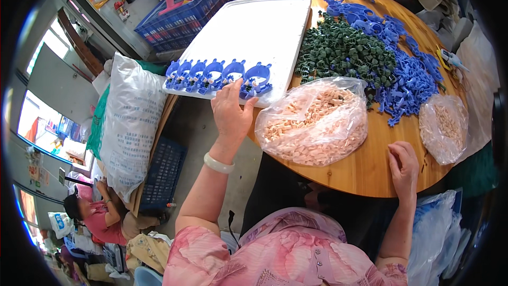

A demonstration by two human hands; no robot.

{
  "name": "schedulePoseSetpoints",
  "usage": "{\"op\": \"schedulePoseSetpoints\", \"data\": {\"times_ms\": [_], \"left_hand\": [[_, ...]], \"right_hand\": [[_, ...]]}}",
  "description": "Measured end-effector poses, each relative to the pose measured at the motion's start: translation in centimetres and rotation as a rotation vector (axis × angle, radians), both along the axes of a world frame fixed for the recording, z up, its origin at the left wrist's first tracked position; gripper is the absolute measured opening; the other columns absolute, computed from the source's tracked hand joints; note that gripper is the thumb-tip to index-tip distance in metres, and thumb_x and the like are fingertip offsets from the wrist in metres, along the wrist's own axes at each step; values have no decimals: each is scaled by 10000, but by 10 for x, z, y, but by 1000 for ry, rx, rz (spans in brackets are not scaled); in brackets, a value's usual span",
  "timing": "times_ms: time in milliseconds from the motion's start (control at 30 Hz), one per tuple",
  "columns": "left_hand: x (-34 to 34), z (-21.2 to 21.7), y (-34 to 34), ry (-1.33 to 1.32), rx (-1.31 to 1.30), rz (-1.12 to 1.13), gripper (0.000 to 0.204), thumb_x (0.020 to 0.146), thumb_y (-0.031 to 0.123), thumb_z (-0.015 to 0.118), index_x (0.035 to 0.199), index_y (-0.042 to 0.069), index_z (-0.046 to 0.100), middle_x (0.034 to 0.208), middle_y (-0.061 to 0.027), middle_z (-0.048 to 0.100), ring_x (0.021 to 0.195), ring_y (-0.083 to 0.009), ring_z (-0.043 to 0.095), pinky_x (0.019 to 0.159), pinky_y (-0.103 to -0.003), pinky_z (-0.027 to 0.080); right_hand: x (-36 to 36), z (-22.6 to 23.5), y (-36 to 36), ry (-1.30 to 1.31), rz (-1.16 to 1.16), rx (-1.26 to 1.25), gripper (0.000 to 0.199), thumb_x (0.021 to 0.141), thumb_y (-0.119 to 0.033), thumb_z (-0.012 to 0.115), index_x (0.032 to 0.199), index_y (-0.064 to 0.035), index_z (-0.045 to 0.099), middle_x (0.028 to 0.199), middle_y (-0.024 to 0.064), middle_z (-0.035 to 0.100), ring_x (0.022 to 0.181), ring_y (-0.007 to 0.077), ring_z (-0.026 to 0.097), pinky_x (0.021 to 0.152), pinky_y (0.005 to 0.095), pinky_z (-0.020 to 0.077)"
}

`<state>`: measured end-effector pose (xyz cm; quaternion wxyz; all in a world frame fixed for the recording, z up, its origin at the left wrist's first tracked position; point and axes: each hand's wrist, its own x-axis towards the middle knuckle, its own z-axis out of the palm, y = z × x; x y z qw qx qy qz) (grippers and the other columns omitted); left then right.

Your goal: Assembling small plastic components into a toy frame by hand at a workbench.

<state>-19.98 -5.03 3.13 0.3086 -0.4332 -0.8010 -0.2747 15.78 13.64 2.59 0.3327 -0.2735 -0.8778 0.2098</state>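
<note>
My left hand (pixel 231 111) reaches over the near edge of a white foam board (pixel 248 26), its thumb apart from the fingers. The fingertips are at the right end of a row of blue plastic pieces (pixel 214 70), each with a round ring and small ear-like tips. Nearest the thumb stands the rightmost blue piece (pixel 258 77); whether the fingers touch it is hard to tell. Small dark and pale parts sit at the front of these pieces. My right hand (pixel 403 164) rests at the table's near edge with curled fingers, and no object shows in it.
On the round wooden table (pixel 338 177) lie a heap of dark green parts (pixel 344 47), blue plastic parts (pixel 407 74) and a clear bag of peach-coloured pieces (pixel 312 122). A smaller bag (pixel 444 127) lies right. Left are a white sack (pixel 129 122), a blue crate (pixel 185 16) and another person (pixel 106 214).
</note>
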Motion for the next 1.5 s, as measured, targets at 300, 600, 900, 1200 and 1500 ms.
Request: {"op": "schedulePoseSetpoints", "data": {"times_ms": [300, 600, 900, 1200, 1500], "left_hand": [[-4, -6, -2, -80, 67, -37, 404, 730, 110, 717, 1102, 63, 567, 1024, -73, 607, 983, -243, 565, 829, -372, 390], [-1, -5, -5, -57, 47, -45, 425, 730, 109, 716, 1118, 52, 554, 1030, -93, 598, 987, -262, 560, 820, -386, 395], [44, 26, -11, -86, 226, -179, 339, 777, -2, 647, 1110, -6, 586, 1068, -158, 588, 978, -321, 558, 861, -386, 446], [182, 2, 32, -362, -40, -1055, 272, 729, 7, 668, 998, 6, 631, 941, -132, 616, 826, -293, 604, 738, -370, 484], [184, -17, 55, -512, -35, -1108, 251, 751, -8, 641, 999, -4, 603, 905, -138, 605, 780, -308, 595, 669, -364, 488]], "right_hand": [[-1, -2, 2, -5, 16, 14, 130, 789, 64, 583, 911, 21, 592, 939, 121, 582, 873, 260, 580, 780, 298, 464], [1, -2, -1, -13, 4, 10, 126, 787, 56, 593, 907, 18, 599, 927, 123, 582, 871, 267, 580, 775, 307, 464], [5, -2, 18, 37, 32, -54, 101, 796, -13, 617, 896, -8, 630, 901, 112, 600, 830, 264, 592, 730, 319, 471], [-3, 21, 58, 34, 119, -289, 106, 832, -14, 578, 922, -12, 633, 908, 52, 585, 789, 128, 547, 677, 244, 428], [-99, 73, 179, 73, 26, -39, 194, 787, -135, 610, 923, -5, 656, 838, 116, 665, 753, 207, 634, 690, 314, 489]]}}
